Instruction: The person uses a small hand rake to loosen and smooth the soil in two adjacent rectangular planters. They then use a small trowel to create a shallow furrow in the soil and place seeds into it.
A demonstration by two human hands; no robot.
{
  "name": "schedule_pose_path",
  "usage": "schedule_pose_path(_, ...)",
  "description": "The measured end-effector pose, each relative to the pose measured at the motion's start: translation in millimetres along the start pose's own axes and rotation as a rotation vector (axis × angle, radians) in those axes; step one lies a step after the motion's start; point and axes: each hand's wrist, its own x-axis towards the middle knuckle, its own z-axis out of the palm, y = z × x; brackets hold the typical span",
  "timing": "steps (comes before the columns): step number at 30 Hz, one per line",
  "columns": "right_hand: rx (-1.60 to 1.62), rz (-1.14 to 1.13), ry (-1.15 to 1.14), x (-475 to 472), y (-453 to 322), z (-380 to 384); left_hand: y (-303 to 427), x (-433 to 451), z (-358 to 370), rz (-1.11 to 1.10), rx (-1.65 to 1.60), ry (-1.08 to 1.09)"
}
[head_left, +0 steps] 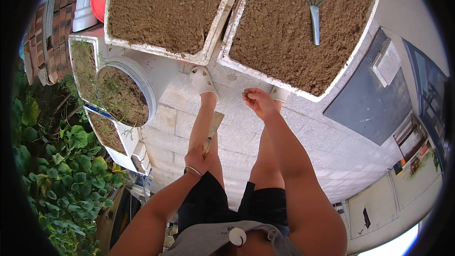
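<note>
My left hand (pixel 198 160), with a bracelet at the wrist, grips the handle of a flat-bladed scraper (pixel 215 123). The blade points forward in front of my leg. My right hand (pixel 259 102) is raised near the front edge of the right foam box (pixel 270 77), its thumb and fingers drawn together. Whether something small sits between them cannot be made out. Loose brown soil (pixel 284 39) fills that box. On it lies a small hand rake (pixel 315 25) with a metallic handle and thin, spread tines. Beside it, to the left, stands another soil-filled foam box (pixel 160 50).
Left of my legs stand a white bucket (pixel 152 96) of soil with thin plants and smaller foam planters (pixel 121 133). Leafy plants (pixel 71 170) and stacked bricks (pixel 58 32) lie beyond. A dark board (pixel 369 103) rests on the paving (pixel 170 135) at right.
</note>
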Motion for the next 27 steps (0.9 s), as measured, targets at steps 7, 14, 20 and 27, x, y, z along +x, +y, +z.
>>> schedule_pose_path(7,0.205,-0.073,0.188,144.8,75.2,3.2,-16.9,3.5,-4.4,0.028,-0.009,-0.002)
schedule_pose_path(14,0.249,-0.139,0.238,193.9,68.0,48.9,-34.1,2.7,-12.9,-0.014,-0.042,-0.026)
schedule_pose_path(20,0.013,-0.102,0.315,156.3,61.4,54.9,-33.7,6.1,-19.3,0.009,-0.050,-0.009)
schedule_pose_path(27,-1.303,-0.382,0.379,28.2,22.2,54.1,-25.1,7.9,-15.0,-0.001,-0.025,-0.021)
